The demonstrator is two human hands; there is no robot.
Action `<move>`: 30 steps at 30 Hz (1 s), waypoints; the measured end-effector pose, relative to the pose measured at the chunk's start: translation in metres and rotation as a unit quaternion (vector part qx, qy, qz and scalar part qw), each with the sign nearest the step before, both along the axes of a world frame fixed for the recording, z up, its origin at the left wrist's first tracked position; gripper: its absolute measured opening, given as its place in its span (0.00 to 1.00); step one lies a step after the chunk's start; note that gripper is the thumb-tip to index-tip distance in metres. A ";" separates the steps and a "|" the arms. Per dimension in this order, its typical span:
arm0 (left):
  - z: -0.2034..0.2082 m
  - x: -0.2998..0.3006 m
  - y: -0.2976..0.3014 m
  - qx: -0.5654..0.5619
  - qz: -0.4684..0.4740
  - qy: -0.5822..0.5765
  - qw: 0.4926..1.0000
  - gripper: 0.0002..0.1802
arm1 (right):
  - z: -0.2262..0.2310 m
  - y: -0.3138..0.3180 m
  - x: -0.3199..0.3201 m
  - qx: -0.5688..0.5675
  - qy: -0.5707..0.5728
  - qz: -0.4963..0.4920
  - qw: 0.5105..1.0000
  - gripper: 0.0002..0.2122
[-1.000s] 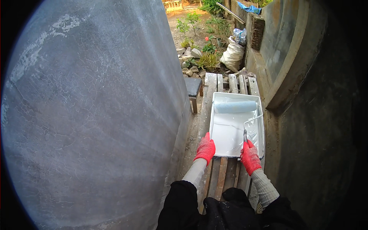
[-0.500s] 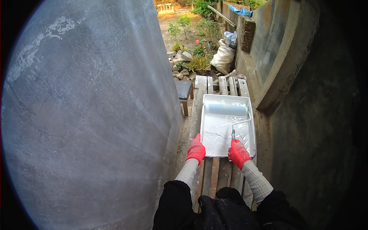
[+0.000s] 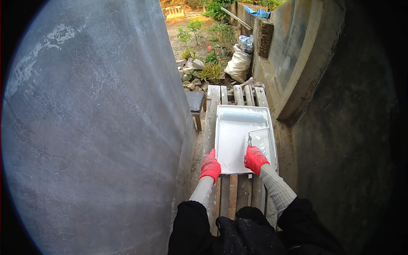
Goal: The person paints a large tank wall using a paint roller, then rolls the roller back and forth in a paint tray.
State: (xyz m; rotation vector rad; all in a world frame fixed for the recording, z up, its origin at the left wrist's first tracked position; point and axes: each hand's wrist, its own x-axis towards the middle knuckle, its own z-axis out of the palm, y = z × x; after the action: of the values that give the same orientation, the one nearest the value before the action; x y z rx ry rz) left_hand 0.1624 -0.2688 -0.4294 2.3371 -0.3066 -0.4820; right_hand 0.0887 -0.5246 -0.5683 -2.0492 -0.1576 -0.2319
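A white paint tray (image 3: 231,146), wet with white paint, lies on a slatted wooden bench. Across its far end rests a paint roller (image 3: 243,117) with a pale, paint-coated sleeve. My right hand (image 3: 256,160), in a red-coated glove, is closed round the roller's dark handle above the tray's near right part. The roller's wire frame runs from the handle to the sleeve's right end. At the tray's near left edge, my left hand (image 3: 211,165), gloved the same way, grips the rim with its thumb on top; its other fingers are partly hidden.
The wooden bench (image 3: 233,187) stretches ahead between a grey, cracked wall (image 3: 97,127) on the left and a dark wall (image 3: 344,148) on the right. A dark-topped stool (image 3: 195,102) stands left of the bench. Beyond are stones, plants and a stuffed white sack (image 3: 238,65).
My right hand has pushed the roller farther away, toward the tray's far edge. My left hand stays on the tray's rim. The whole view has shifted slightly.
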 end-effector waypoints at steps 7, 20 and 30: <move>-0.002 -0.002 0.011 -0.012 0.014 -0.013 1.000 0.27 | -0.017 0.012 0.028 -0.028 -0.101 0.003 0.995 0.13; 0.001 -0.003 0.006 -0.008 0.009 -0.014 1.000 0.28 | 0.042 0.035 0.016 -0.188 0.211 -0.148 0.948 0.11; -0.005 -0.003 0.004 0.000 0.042 0.029 0.999 0.32 | 0.183 0.080 -0.002 0.427 0.332 -0.298 0.787 0.10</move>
State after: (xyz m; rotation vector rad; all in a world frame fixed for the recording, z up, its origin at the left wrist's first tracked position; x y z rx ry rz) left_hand 0.1598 -0.2648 -0.4339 2.3211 -0.1810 -0.5075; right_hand 0.0865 -0.4450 -0.3848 -1.0954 0.8992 0.0573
